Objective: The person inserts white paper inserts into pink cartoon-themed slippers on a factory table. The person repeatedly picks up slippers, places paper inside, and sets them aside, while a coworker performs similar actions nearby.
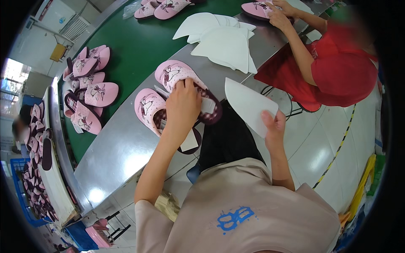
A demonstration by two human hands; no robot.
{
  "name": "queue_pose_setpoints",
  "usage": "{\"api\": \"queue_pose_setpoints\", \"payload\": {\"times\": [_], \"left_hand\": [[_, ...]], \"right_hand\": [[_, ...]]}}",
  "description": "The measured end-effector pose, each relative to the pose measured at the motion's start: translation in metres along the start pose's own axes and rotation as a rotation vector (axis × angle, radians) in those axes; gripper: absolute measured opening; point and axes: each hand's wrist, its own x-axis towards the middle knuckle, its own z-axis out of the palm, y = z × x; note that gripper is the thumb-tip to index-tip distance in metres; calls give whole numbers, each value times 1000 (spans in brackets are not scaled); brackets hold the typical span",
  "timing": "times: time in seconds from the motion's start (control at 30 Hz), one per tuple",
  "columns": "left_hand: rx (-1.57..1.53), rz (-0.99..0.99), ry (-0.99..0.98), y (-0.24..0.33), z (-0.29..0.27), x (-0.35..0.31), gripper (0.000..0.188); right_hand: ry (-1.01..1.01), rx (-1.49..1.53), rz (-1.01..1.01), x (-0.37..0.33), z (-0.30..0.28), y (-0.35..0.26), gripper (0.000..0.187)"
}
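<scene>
My left hand (184,101) is closed at the opening of a pink slipper (171,69), its fingertips curled in at the edge of the upper. This slipper has a printed animal figure, a dark checked insole and a white tag. Close beside it on the left lies a matching pink slipper (145,103), partly covered by my left hand and forearm. My right hand (275,124) pinches a curved white sheet (248,101) by its lower corner, thumb on top. The sheet is held up to the right of the slippers, apart from them.
White cut sheets (223,46) are piled on the metal table edge (114,156). Several pink slippers (101,93) rest on the green belt (126,50) at left. At upper right, a co-worker in red (346,71) handles another slipper (255,10). A blue crate (19,177) of slippers stands far left.
</scene>
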Motion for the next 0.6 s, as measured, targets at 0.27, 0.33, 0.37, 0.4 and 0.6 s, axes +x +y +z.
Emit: {"api": "queue_pose_setpoints", "payload": {"times": [0.27, 0.33, 0.37, 0.4, 0.6], "left_hand": [[-225, 131, 233, 11, 10, 35, 13], [-268, 163, 171, 10, -2, 18, 10], [-226, 224, 165, 5, -3, 7, 5], [-173, 308, 178, 1, -5, 0, 6], [-36, 583, 155, -18, -13, -31, 20]], "right_hand": [[63, -215, -112, 14, 5, -8, 46], [79, -261, -144, 20, -2, -12, 47], [83, -276, -166, 23, -4, -11, 47], [86, -290, -187, 26, -7, -10, 47], [-112, -502, -324, 58, 1, -32, 40]]}}
